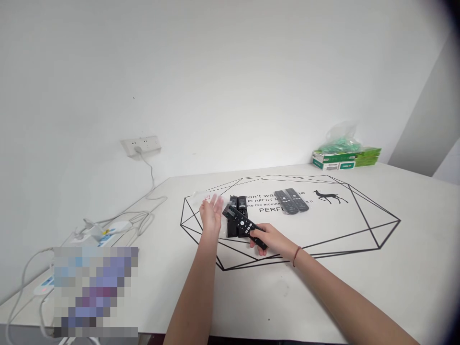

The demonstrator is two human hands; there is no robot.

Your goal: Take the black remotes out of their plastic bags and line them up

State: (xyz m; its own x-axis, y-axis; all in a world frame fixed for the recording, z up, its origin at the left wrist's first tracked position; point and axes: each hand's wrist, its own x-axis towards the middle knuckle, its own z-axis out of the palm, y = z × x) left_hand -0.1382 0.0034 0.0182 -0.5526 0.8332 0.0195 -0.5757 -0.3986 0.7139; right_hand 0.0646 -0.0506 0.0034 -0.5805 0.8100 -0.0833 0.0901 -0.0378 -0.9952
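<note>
My right hand grips the lower end of a black remote control, its white buttons facing up and its far end tilted to the left. My left hand is open, palm up with the fingers apart, over a clear plastic bag with a small red print. Beneath the held remote, two dark remotes lie side by side, partly covered by it; they look face down. To the right, two more remotes lie in clear plastic sleeves, buttons up.
Green and white boxes with a clear bag on top stand at the back right. Power strips and loose white cables lie at the left, below a wall socket. A blurred-out patch covers the front left.
</note>
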